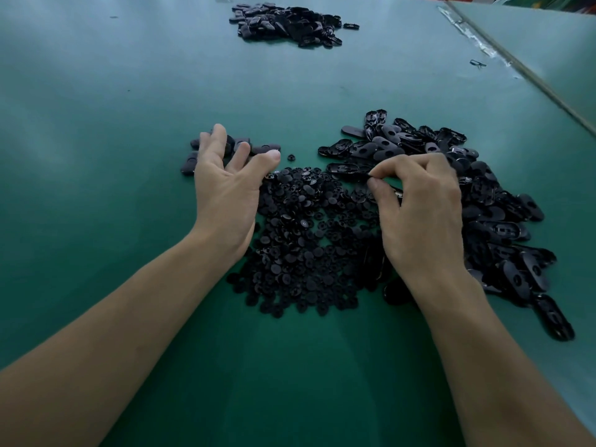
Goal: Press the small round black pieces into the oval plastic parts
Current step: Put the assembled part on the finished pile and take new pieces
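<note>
Green table [96, 156], black round pieces [306, 237] heaped; left fingers [219, 137] spread, right fingers [383, 167] pinch oval part [345, 170].

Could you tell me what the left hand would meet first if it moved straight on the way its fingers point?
The left hand would likely meet the small cluster of oval parts lying at its fingertips; whether it already touches them is unclear.
</note>
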Action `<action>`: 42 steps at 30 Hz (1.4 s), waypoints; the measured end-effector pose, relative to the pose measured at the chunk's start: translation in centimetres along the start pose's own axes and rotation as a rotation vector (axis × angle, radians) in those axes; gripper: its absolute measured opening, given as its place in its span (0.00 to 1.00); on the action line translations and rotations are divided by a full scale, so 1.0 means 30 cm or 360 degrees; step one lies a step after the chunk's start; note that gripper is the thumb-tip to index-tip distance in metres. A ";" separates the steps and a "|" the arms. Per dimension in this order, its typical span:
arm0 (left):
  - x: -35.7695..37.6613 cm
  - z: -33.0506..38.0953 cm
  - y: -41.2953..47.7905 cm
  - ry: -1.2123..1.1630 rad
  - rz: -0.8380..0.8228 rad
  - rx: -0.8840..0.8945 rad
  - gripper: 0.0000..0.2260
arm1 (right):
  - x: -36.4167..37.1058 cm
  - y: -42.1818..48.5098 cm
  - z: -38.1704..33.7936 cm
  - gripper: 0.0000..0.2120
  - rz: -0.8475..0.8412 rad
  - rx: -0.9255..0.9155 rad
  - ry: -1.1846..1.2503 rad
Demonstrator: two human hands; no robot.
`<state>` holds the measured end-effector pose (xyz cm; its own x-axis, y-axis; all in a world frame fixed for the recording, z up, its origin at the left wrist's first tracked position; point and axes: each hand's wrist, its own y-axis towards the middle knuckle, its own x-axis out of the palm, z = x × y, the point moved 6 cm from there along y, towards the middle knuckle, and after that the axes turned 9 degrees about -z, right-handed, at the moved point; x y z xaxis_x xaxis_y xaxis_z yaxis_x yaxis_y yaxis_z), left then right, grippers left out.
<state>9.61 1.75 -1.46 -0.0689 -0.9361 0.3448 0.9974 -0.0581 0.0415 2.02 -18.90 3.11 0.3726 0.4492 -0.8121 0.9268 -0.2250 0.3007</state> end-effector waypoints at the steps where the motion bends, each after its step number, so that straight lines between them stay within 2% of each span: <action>1: -0.001 -0.001 0.001 0.0019 0.0004 0.0010 0.46 | 0.004 0.000 -0.006 0.03 -0.0007 -0.0031 0.0078; 4: 0.001 0.009 -0.007 0.0122 0.0013 0.0090 0.48 | 0.012 -0.002 -0.025 0.03 -0.0014 -0.0133 0.0232; 7: 0.014 0.020 -0.017 0.0258 -0.0075 0.0186 0.43 | 0.025 -0.011 -0.053 0.06 -0.0057 -0.0241 0.0320; 12: 0.077 0.046 -0.059 0.0494 -0.0407 0.0411 0.14 | 0.049 -0.022 -0.086 0.09 -0.0155 -0.0340 0.0656; 14: 0.098 0.045 -0.070 0.0541 -0.0544 0.0468 0.07 | 0.056 -0.023 -0.094 0.10 -0.0200 -0.0363 0.0840; 22: 0.107 0.033 -0.072 0.0490 -0.0619 0.0378 0.09 | 0.057 -0.018 -0.073 0.09 -0.0197 -0.0221 0.1158; 30: 0.111 0.033 -0.074 0.0446 -0.0621 0.0351 0.07 | 0.040 -0.023 -0.069 0.03 -0.0130 -0.0180 0.0900; 33: 0.105 0.034 -0.070 0.0403 -0.0576 0.0337 0.07 | 0.037 -0.027 -0.074 0.07 -0.0103 -0.0184 0.0698; 37: 0.095 0.038 -0.064 0.0366 -0.0506 0.0338 0.07 | 0.062 -0.034 -0.078 0.12 -0.0251 -0.0216 0.0184; 42: 0.097 0.036 -0.064 0.0358 -0.0504 0.0311 0.08 | 0.105 -0.052 -0.102 0.13 -0.0507 -0.0313 -0.0075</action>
<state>7.46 -0.48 0.48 -0.3435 -0.9362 0.0743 0.9040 -0.3082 0.2964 1.89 -14.50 1.61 0.0660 0.4287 -0.9010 0.9890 0.0920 0.1162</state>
